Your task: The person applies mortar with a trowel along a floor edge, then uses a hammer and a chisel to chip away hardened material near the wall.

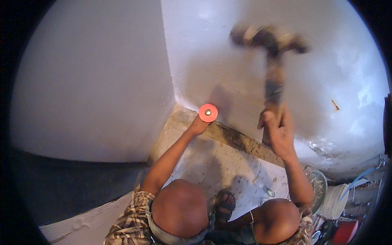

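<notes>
My left hand (199, 126) is closed around a chisel with a round red hand guard (204, 118), close to the corner where the walls meet. The chisel's metal striking end shows at the middle of the guard; its blade is hidden below. My right hand (281, 132) grips the wooden handle of a hammer (274, 75), raised in front of the pale wall to the right of the chisel. Motion blurs the hammer head, and dark wrapping covers part of the handle. A gap separates the hammer from the chisel.
A strip of rough, bare masonry (241, 141) runs along the wall's foot, with crumbs on the pale floor (208, 161). My sandalled foot (225, 201) is between my knees. Buckets (335, 201), a blue hose (357, 181) and a red object (345, 232) stand at lower right.
</notes>
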